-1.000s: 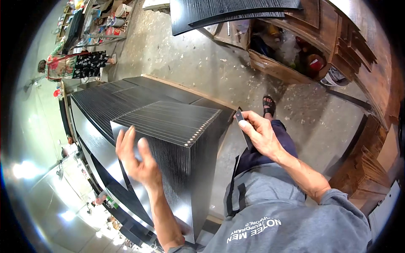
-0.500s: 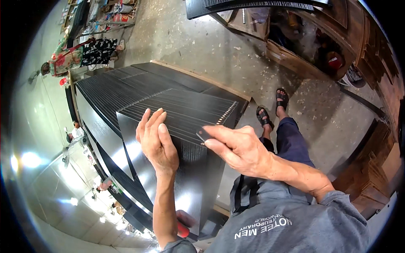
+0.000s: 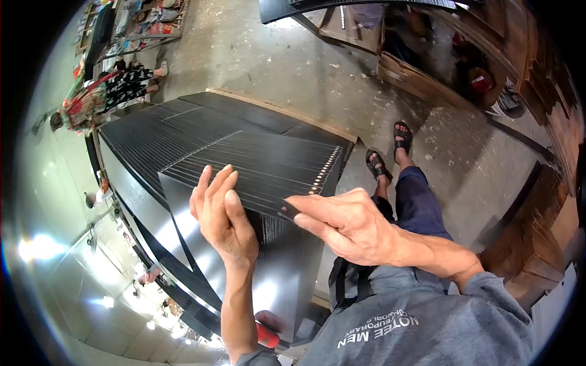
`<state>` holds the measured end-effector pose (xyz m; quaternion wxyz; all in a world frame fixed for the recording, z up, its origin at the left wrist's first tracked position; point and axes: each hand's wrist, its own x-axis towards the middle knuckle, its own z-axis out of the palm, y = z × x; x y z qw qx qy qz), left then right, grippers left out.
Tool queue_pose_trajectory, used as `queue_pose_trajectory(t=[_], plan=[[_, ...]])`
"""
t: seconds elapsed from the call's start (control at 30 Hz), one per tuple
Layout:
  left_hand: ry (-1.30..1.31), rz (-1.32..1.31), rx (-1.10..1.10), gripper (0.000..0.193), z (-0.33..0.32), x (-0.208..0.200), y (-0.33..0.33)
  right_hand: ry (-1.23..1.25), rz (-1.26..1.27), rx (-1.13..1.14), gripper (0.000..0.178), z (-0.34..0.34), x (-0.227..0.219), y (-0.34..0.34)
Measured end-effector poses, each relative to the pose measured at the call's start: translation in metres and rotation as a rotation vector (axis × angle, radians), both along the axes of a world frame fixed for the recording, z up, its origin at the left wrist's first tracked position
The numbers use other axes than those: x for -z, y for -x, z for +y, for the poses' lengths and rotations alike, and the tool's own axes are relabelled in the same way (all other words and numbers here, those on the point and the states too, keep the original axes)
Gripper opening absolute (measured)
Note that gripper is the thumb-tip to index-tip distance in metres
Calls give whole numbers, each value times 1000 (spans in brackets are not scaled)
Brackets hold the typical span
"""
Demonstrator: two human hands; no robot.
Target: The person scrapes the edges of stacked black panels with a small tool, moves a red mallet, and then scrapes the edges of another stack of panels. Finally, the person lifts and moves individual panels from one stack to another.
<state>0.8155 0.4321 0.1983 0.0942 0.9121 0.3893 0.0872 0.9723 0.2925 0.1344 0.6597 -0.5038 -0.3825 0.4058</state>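
The right hand (image 3: 354, 229) pinches a small plate (image 3: 288, 211) near the black boards' (image 3: 250, 160) corner. It looks light, stiff, best held at one end. The left hand (image 3: 224, 221) has thumb and fingers apart.

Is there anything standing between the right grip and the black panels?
Only the small dark piece pinched in the right grip, by the near corner of the black panels; nothing else visible stands between.

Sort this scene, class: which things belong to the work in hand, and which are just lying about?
In the work:
- right hand, pinching a small dark piece
- left hand, open
- black lined panels

Lying about:
- brown box
- laden shelf
- brown boards
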Motion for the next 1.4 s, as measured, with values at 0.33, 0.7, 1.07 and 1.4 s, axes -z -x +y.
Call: queue_pose_trajectory(t=[0.33, 0.7, 1.07, 1.4], plan=[[-34, 25, 8, 35, -2, -1, -4, 221, 14, -6, 29, -11, 30, -19], [-34, 64, 8, 40, -4, 0, -9, 386, -19, 30, 30, -5, 122, -1], [48, 141, -85, 45, -9, 3, -15, -111, 258, 124, 10, 6, 37, 18], [3, 76, -101, 49, -5, 10, -23, 697, 30, 172, 33, -29, 315, 30]])
